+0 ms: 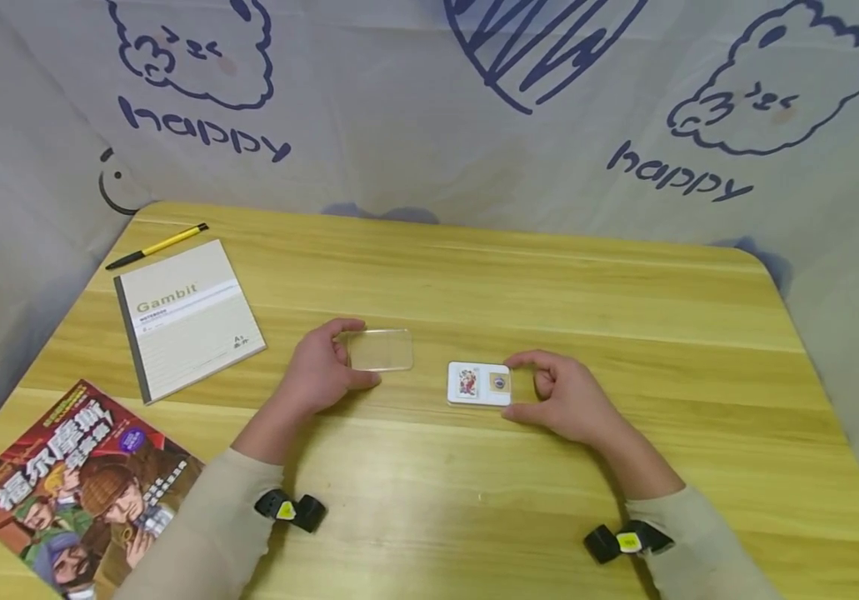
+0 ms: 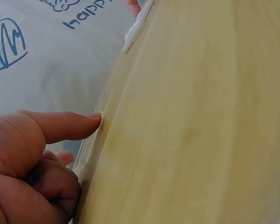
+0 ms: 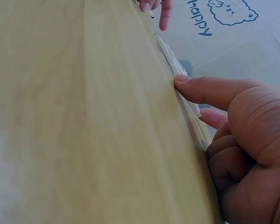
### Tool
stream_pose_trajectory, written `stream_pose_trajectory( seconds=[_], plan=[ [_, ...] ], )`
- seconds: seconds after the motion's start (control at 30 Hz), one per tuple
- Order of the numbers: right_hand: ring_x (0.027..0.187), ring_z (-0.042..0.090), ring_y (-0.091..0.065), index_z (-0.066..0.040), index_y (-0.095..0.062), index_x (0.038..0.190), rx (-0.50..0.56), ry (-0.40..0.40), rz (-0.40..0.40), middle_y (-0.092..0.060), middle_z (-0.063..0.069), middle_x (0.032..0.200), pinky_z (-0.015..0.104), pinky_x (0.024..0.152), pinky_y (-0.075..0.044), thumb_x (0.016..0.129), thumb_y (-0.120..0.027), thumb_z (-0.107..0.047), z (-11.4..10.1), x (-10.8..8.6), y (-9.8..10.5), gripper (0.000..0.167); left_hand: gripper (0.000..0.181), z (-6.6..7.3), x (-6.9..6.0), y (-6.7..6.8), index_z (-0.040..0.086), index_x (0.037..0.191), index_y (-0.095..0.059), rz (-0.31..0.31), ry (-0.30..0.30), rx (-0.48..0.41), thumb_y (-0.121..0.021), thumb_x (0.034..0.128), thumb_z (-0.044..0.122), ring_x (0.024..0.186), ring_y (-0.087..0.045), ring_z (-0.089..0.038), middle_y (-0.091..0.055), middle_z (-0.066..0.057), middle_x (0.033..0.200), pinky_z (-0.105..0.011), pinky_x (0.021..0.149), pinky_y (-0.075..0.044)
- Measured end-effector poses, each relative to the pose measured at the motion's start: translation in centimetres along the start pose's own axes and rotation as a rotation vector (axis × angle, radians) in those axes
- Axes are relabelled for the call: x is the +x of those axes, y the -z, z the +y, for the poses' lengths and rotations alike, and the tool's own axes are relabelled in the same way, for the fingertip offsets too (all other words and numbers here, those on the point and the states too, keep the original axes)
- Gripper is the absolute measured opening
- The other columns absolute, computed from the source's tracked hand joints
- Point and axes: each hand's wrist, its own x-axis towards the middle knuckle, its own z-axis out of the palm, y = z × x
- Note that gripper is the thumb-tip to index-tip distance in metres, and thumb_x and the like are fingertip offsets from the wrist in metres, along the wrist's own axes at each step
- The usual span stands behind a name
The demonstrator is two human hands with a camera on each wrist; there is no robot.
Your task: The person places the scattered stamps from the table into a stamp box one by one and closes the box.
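Note:
In the head view a clear rectangular plastic cover (image 1: 392, 350) lies left of the table's centre, its left end between the thumb and index finger of the left hand (image 1: 322, 367). To its right, apart from it, is a white card-like case (image 1: 483, 395) with a small picture and a round emblem. The right hand (image 1: 567, 400) pinches that case by its right end, thumb on the near edge. The left wrist view shows the left hand (image 2: 32, 163) with its thumb on the cover's edge; in the right wrist view the right hand's thumb (image 3: 205, 88) touches the white case's edge.
On the wooden table's left side are a notebook (image 1: 192, 342), a yellow and black pen (image 1: 162, 244) above it, and an illustrated book (image 1: 92, 475) near the front. A pale cloth (image 1: 414, 125) with blue drawings hangs behind the table.

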Motion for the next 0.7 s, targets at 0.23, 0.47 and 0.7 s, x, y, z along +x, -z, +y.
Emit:
stream_pose_trajectory(
  seconds=[0.23, 0.47, 0.7],
  plan=[
    [0.055, 0.011, -0.029, -0.011, -0.067, 0.122, 0.019, -0.01, -0.002, -0.028, -0.006, 0.059, 0.037, 0.072, -0.04, 0.072, -0.092, -0.017, -0.1, -0.06, 0.01, 0.056, 0.078, -0.02, 0.02, 0.22, 0.002, 0.14, -0.052, -0.007, 0.016, 0.022, -0.09, 0.0712, 0.005, 0.063, -0.041, -0.019, -0.044, -0.006, 0.071, -0.031, 0.056, -0.037],
    [0.055, 0.011, -0.029, -0.011, -0.067, 0.122, 0.018, -0.011, -0.001, -0.028, -0.006, 0.059, 0.037, 0.072, -0.04, 0.072, -0.092, -0.017, 0.0, -0.05, 0.05, 0.057, 0.07, 0.05, 0.09, 0.03, 0.001, 0.132, -0.056, 0.002, 0.016, 0.038, -0.091, 0.0707, 0.008, 0.064, -0.043, -0.02, -0.047, -0.007, 0.073, -0.031, 0.055, -0.037],
    [0.055, 0.011, -0.029, -0.011, -0.067, 0.121, 0.036, -0.007, 0.001, -0.027, -0.007, 0.059, 0.036, 0.072, -0.04, 0.072, -0.092, -0.017, 0.02, -0.07, -0.03, 0.056, 0.068, 0.1, 0.25, -0.35, 0.001, 0.127, -0.057, 0.011, -0.003, 0.075, -0.092, 0.0703, 0.017, 0.062, -0.046, -0.019, -0.051, -0.008, 0.074, -0.031, 0.055, -0.04]
  ],
)
